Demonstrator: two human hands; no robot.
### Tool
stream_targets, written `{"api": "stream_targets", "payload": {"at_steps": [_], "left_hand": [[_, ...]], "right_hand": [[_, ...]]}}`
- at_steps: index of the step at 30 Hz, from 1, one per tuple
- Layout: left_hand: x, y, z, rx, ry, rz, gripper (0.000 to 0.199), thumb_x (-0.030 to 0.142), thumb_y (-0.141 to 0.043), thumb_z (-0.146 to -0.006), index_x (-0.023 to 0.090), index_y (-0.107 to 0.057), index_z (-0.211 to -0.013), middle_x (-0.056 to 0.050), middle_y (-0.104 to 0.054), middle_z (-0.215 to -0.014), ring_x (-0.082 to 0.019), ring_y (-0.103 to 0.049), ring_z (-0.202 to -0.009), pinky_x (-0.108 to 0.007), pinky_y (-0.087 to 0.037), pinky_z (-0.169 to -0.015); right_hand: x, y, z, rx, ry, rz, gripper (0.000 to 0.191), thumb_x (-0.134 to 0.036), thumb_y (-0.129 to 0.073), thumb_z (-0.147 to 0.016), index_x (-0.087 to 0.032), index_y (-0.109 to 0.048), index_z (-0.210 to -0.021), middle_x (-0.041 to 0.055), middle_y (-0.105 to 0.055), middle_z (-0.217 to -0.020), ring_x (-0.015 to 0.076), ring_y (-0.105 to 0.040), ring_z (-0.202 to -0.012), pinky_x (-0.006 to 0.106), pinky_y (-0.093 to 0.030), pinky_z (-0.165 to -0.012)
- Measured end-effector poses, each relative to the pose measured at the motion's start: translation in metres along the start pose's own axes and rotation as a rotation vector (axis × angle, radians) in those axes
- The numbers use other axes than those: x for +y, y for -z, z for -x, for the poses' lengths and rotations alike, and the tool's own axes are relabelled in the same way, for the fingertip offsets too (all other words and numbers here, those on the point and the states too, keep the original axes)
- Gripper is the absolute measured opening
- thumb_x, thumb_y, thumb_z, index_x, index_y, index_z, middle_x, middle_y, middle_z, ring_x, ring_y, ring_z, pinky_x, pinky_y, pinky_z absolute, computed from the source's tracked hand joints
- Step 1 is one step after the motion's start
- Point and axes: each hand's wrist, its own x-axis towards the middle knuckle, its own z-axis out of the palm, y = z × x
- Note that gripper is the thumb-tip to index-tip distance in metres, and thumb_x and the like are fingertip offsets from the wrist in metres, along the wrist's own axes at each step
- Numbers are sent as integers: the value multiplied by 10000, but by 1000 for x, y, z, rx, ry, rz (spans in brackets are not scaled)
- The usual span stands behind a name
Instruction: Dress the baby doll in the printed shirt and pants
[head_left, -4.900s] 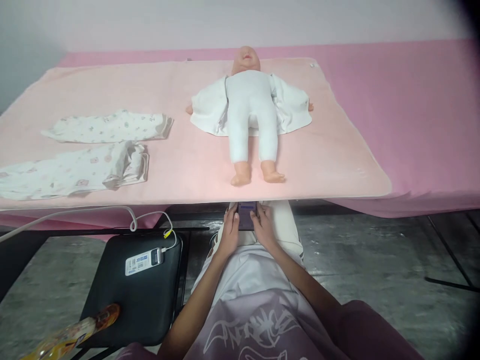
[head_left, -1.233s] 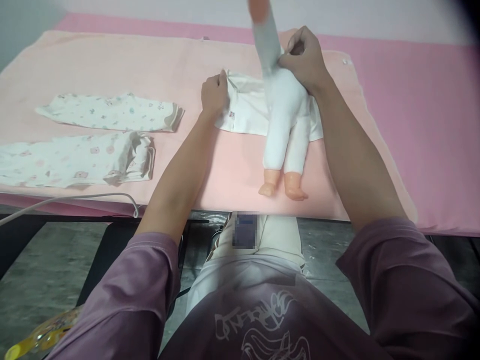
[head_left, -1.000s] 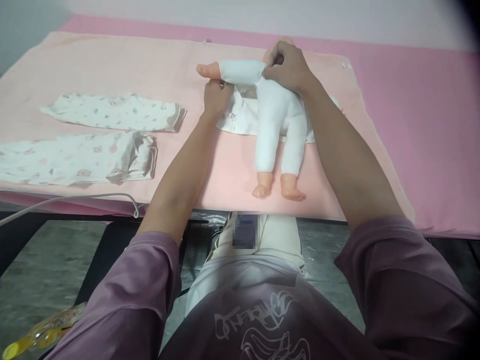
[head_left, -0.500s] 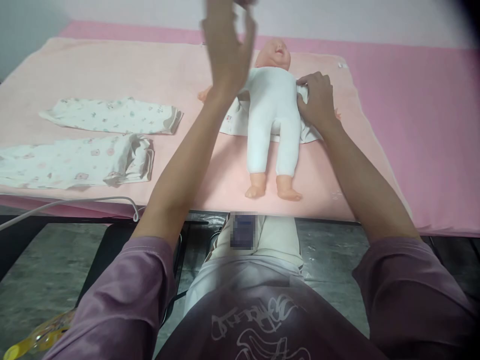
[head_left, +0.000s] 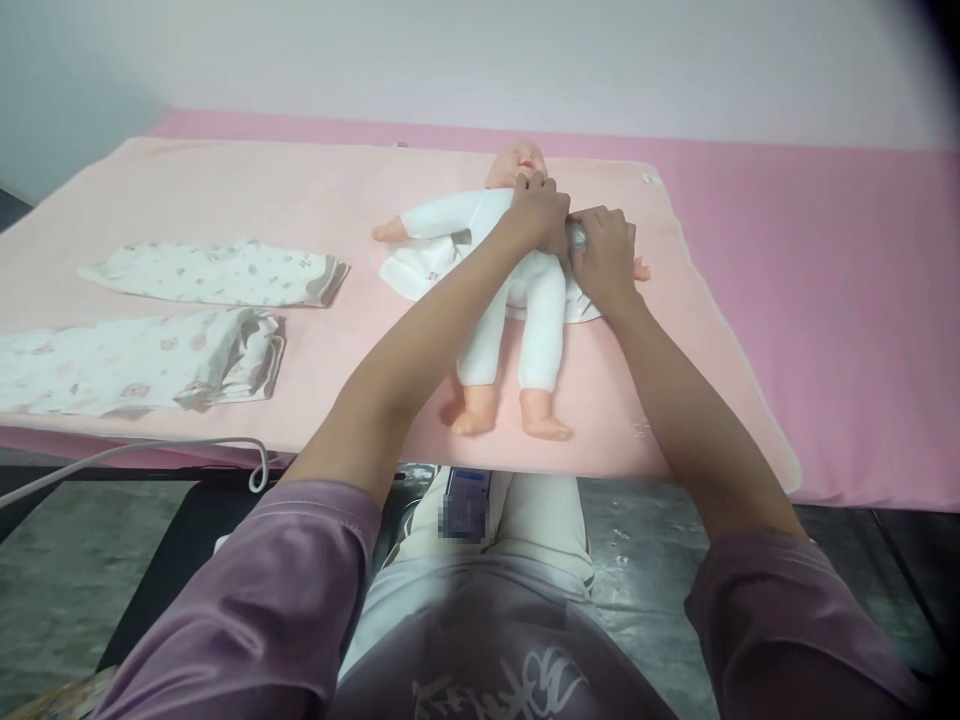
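Hands (head_left: 541,215) together now, jacket (head_left: 412,272) — half off doll (head_left: 487,212)

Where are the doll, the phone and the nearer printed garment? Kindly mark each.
Doll (head_left: 543,310), head view: one thigh.
Phone (head_left: 466,500), head view: its screen.
Nearer printed garment (head_left: 142,362), head view: its patterned middle.

doll (head_left: 541,288): matt cloth body (head_left: 489,208), smooth plastic-looking feet (head_left: 475,412) | mat (head_left: 330,345): matt cloth | garments (head_left: 217,273): creased cloth
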Motion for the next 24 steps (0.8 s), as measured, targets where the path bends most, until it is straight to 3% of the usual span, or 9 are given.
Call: {"api": "stream_targets", "payload": {"at_steps": [5,9,16,20,24], "left_hand": [[-12,0,22,152,70,146,614,397,-969,-751,249,-771,-1313,-153,-710,-1491,-481,-492,-1534,-656,-345,-1346],[-31,5,37,232,97,288,494,376,-896,-806,291,-734,-1266,-149,-748,-1372,-492,-494,-1516,-677,-367,-1320],[-60,2,46,302,134,444,509,471,-808,-912,316,-680,-1380,-142,-721,-1363,-496,-449,-1538,-735,-333,-1323],[-67,5,55,318,170,460,505,456,-765,-954,341,-650,-1431,-132,-707,-1385,-498,-452,-1537,-734,-354,-1297],[-68,11,63,313,149,441,509,486,-733,-998,384,-635,-1487,-108,-683,-1480,-463,-470,-1552,-684,-375,-1303]], "right_hand": [[3,7,7,40,-64,6,435,-381,-489,-1095,-273,-643,-1486,193,-673,-1484,455,-538,-1430,662,-394,-1226],[9,9,10,58,-106,-21,433,-393,-472,-1091,-281,-679,-1455,193,-694,-1436,455,-548,-1396,695,-404,-1224],[33,3,8,60,-137,-75,421,-287,-542,-985,-306,-768,-1340,149,-754,-1388,452,-602,-1405,728,-479,-1207],[45,-1,6,68,-188,-126,422,-215,-534,-924,-256,-802,-1246,167,-788,-1353,422,-674,-1372,670,-510,-1242],[44,7,3,29,-157,-279,391,-257,-616,-886,-270,-789,-1237,129,-817,-1329,391,-717,-1351,639,-554,-1234]]}}
